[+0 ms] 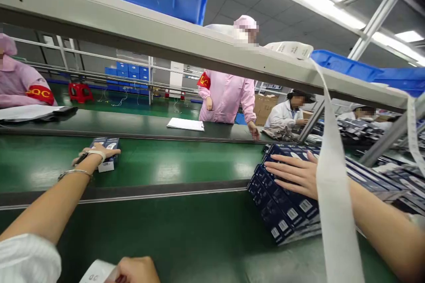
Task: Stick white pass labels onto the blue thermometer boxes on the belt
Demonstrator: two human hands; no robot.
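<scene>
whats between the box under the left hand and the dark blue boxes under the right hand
Only green conveyor belt, bare along that stretch, between the small box and the dark blue boxes, in the head view.

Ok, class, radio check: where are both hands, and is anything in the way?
Left hand on small box. Right hand flat on blue boxes. Paper strip hanging in front of right forearm.

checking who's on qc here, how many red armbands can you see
2. One red armband is on the sleeve of the pink-coated person at far left, one on another pink-coated person standing across the green conveyor belt. More may be hidden.
</scene>
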